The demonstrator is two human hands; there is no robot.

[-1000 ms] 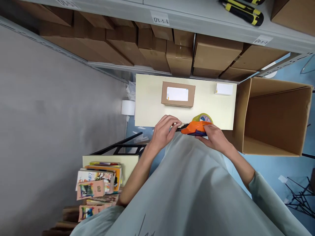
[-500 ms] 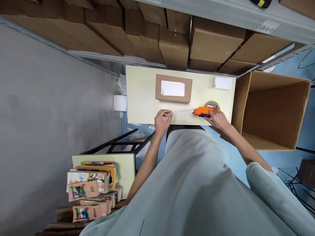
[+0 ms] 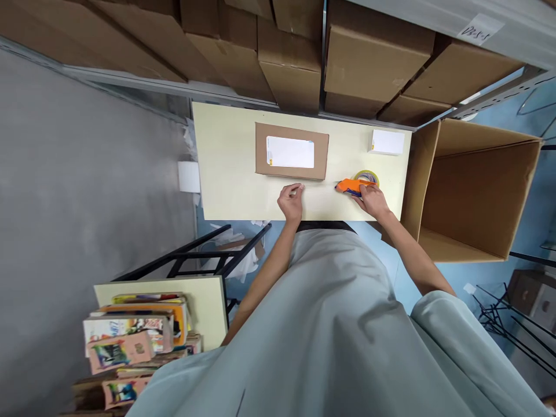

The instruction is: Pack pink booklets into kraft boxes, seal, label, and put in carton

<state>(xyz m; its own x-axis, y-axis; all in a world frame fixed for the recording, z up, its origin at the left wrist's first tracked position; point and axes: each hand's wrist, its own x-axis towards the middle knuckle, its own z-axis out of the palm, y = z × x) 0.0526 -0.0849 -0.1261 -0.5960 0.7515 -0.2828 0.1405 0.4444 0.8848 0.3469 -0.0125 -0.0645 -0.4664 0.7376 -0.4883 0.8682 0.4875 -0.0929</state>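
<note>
My right hand [image 3: 372,200] is wrapped round an orange and blue tape dispenser [image 3: 350,186], which carries a tape roll with a yellow rim [image 3: 367,176]. It hangs over the right half of the cream table [image 3: 230,191]. My left hand [image 3: 291,201] is closed in a pinch near the table's front edge. A thin clear strip of tape, barely visible now, runs between its fingertips and the dispenser. Just beyond the left hand lies a closed brown cardboard box [image 3: 292,152] with a white label [image 3: 290,152] on top.
A small white box [image 3: 386,142] sits at the table's back right. Beside the table's right end stands a large open carton [image 3: 478,191]. Shelves of brown boxes [image 3: 373,52] rise behind. At lower left, books [image 3: 130,327] are piled by a second tabletop; a white roll [image 3: 189,176] is left of the table.
The view has shifted a little. My left hand has come nearer the brown box's front edge, and the gap between my hands has narrowed slightly. Both hands keep their hold.
</note>
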